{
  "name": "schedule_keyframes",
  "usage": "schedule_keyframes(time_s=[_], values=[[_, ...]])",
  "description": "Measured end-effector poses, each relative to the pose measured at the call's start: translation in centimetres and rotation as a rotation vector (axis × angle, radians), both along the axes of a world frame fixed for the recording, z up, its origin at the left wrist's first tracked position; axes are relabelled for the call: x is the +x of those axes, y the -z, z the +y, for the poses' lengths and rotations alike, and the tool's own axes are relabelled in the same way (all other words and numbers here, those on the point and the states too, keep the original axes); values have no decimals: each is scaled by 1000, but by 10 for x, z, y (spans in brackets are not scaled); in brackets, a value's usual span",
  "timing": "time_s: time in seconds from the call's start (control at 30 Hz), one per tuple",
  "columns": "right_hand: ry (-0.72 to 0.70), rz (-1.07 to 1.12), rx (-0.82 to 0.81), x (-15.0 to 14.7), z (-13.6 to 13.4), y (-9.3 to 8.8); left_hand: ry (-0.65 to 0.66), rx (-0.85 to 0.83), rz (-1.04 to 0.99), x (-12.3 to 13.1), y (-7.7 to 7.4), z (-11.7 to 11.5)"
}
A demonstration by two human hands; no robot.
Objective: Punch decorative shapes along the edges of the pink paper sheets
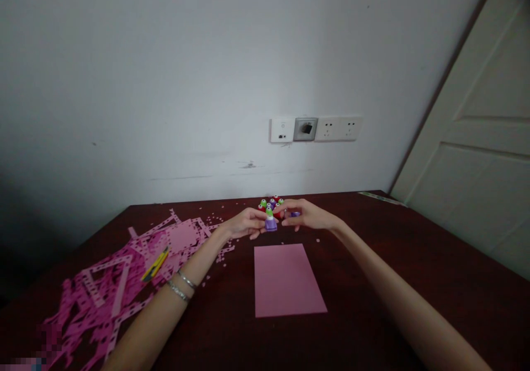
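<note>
Scene: A person sits at a dark table against a pale wall, both bare arms stretched forward, hands meeting near the far edge.
Left hand: The left hand is closed around a small purple punch with a green top, holding it just above the tabletop.
Right hand: The right hand is curled beside the punch, fingertips at its top; a second purple piece shows under the fingers, though whether it is gripped I cannot tell.
Other punches: A cluster of punches in red, green and purple stands just behind the hands, close to the wall.
Sheet: A whole pink sheet lies flat between the forearms, near the hands but not touching them, uncut so far as I can see.
Scraps: A heap of punched pink strips covers the left of the table, with a yellow knife lying on top; loose pink bits dot the wood nearby.
Wrist: Two bangles ring the left forearm.
Step in hand: By my reading, a punch is being chosen or readied, with the sheet not yet touched.
Next move: It would call for bringing the punch down to the sheet's edge, sliding the paper squarely into its slot, then pressing firmly.
</note>
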State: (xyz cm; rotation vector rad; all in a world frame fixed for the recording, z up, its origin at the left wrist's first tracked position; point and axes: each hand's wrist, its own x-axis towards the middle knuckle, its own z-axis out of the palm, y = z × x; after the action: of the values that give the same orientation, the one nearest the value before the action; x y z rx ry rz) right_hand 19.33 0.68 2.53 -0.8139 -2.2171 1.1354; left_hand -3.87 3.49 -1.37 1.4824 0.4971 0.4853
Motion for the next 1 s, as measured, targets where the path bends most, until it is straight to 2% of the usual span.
schedule_keyframes(time_s=[0.13, 0.3, 0.63, 0.87, 1.0], values=[[-54, -22, -37, 0, 0, 0, 87, -56, -66, 1, 0, -2], [-152, -82, -3, -1, -2, -1, 199, -75, -87, 7, 3, -6], [-202, -204, 268, -9, -8, -3, 213, -111, -28, 9, 9, -8], [-237, -180, 340, -14, -16, -12, 244, -146, -142, 12, 15, -9], [-245, -137, 329, -14, -16, -13, 257, -167, -197, 15, 15, -13]])
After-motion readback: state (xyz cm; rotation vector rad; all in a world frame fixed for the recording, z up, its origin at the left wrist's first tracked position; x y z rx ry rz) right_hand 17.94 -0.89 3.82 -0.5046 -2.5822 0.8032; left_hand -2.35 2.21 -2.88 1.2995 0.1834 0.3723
